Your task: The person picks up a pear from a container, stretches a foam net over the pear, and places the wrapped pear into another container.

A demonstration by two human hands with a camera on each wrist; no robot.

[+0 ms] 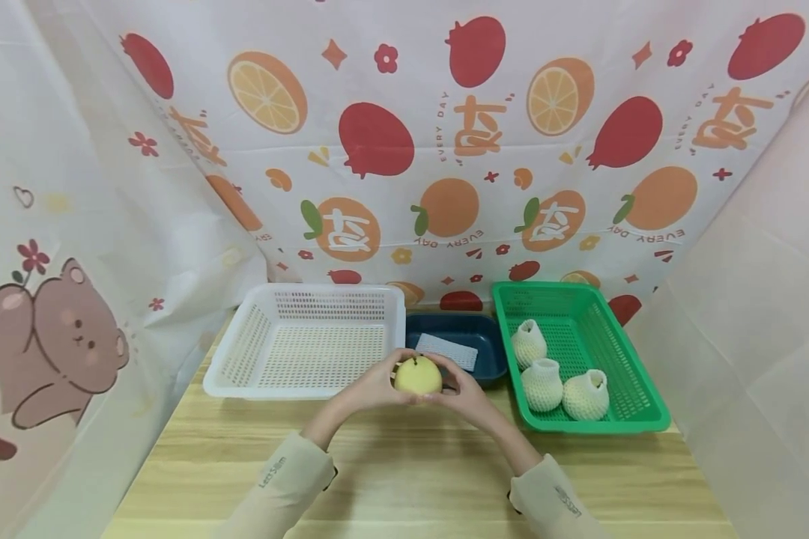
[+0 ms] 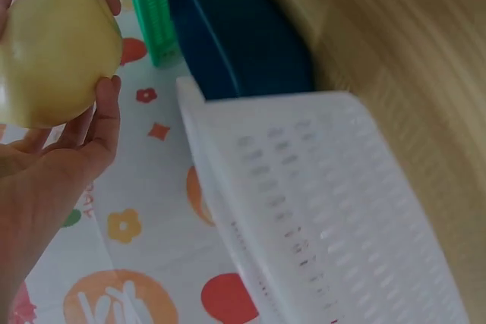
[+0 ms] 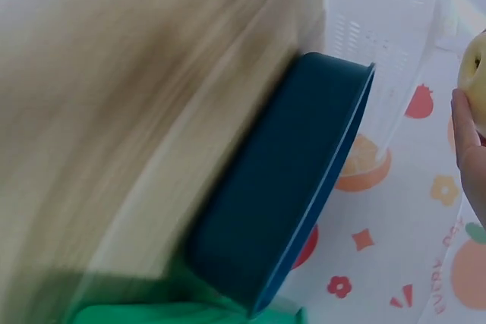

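A round yellow pear (image 1: 418, 376) with a short dark stem is held up between both hands, in front of the dark blue tray. My left hand (image 1: 377, 384) grips its left side, fingers and thumb curved around it. From the right, my right hand (image 1: 468, 398) holds the other side. The left wrist view shows the pear (image 2: 61, 47) large, with left fingertips against its lower side. At the edge of the right wrist view, only part of the pear (image 3: 475, 73) and right hand (image 3: 474, 168) shows.
A white foam net (image 1: 448, 350) lies flat in the dark blue tray (image 1: 492, 352). The white basket (image 1: 225, 374) stands at the left. At the right, a green basket (image 1: 627, 359) contains three net-wrapped fruits (image 1: 542, 385). A printed fruit-pattern curtain (image 1: 404, 247) hangs behind the wooden table (image 1: 418, 479).
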